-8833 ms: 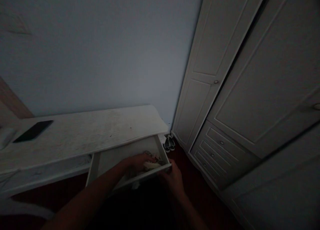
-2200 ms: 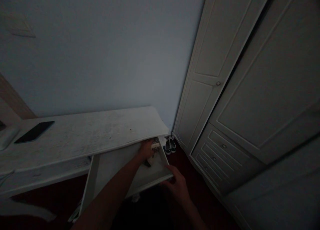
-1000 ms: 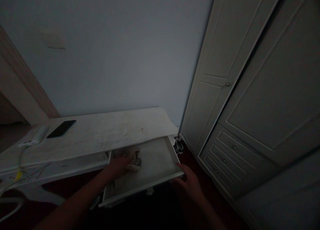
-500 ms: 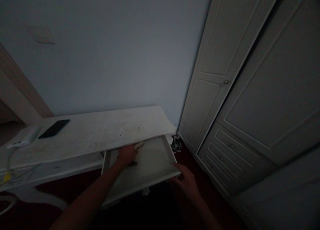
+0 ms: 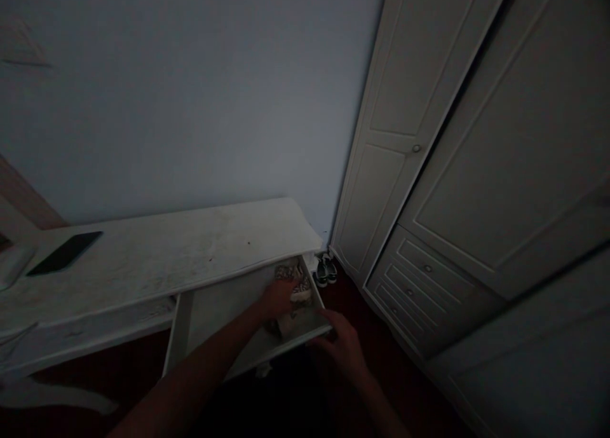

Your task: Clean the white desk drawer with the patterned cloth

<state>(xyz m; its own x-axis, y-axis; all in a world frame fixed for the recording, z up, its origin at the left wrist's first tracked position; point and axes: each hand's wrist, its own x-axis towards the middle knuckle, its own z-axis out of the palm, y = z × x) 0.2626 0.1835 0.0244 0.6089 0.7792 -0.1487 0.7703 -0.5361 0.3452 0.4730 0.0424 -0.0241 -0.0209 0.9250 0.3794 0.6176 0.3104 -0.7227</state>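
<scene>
A pulled-out white drawer [image 5: 214, 327] juts from under the worn white desk top [image 5: 190, 238]. Inside it, near the right end, my left hand [image 5: 279, 298] is closed on a crumpled brown-and-white patterned cloth [image 5: 301, 288], which spreads out beyond the fingers toward the back right corner. The palm side of this hand is hidden, and the dim light blurs the cloth's lower folds. At the front right corner of the drawer, my right hand [image 5: 340, 342] grips the edge, thumb on top and fingers underneath.
A dark tablet [image 5: 67, 253] lies on the desk's left part. Dark shoes [image 5: 325, 269] stand on the red floor between desk and wardrobe. The white wardrobe [image 5: 391, 196], with small drawers low down, rises close on the right. Behind the desk is a wall [image 5: 214, 107].
My left hand has moved from the drawer's left back area to its right end, and the patterned cloth now shows there. My right hand stays on the corner. The view has shifted right.
</scene>
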